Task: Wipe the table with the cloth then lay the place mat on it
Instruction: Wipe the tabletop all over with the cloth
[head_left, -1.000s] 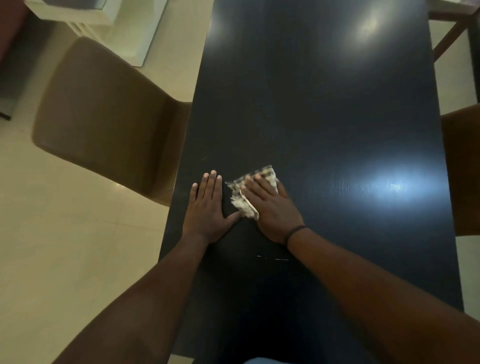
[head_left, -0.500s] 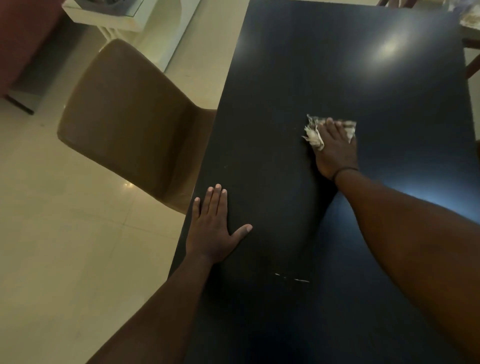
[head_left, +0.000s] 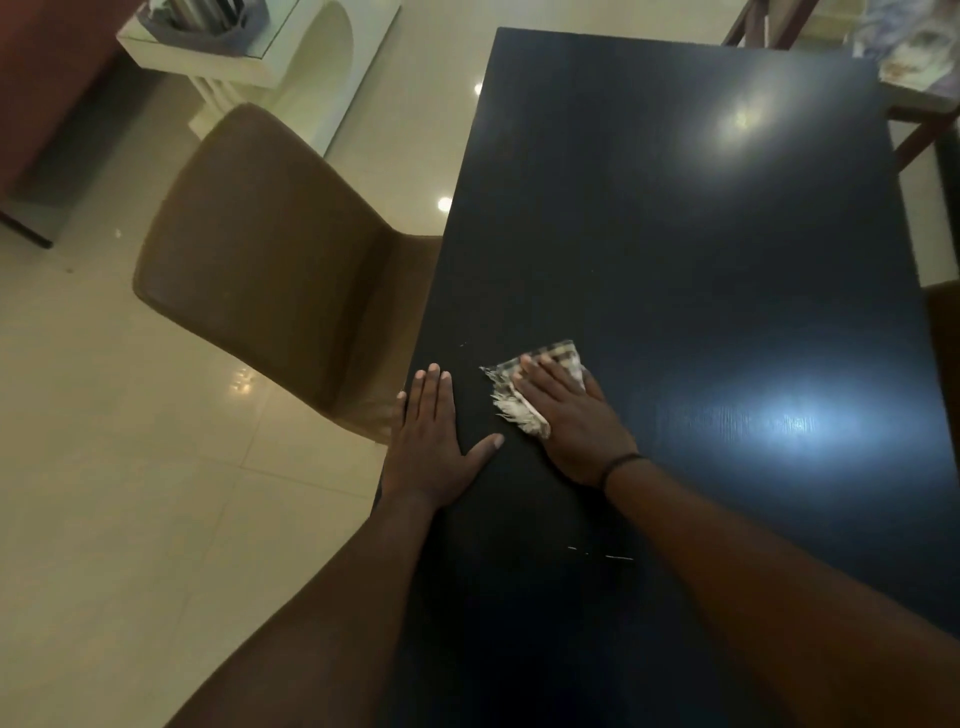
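A brown chair (head_left: 270, 270) stands tucked against the table's left edge. Just inside that edge the left hand (head_left: 431, 441) lies flat on the dark table (head_left: 701, 260), fingers straight and together, thumb spread toward the middle; it holds nothing and sits in the same bracing spot as half a second ago. Beside it, apart from the thumb tip, the right hand (head_left: 571, 421) presses flat on the cloth (head_left: 519, 410), palm and straight fingers covering most of it so that only a checked corner and a frayed edge show. Half a second back this hand and cloth were stretched well out toward the middle of the table; they have now been drawn back near the left hand, as they were a second ago. That reads as back-and-forth wiping strokes in progress, with much of the surface probably not yet covered. At the far right corner, something pale and patterned (head_left: 904, 47) lies beyond the table; it may be the place mat, but it is too blurred to tell.
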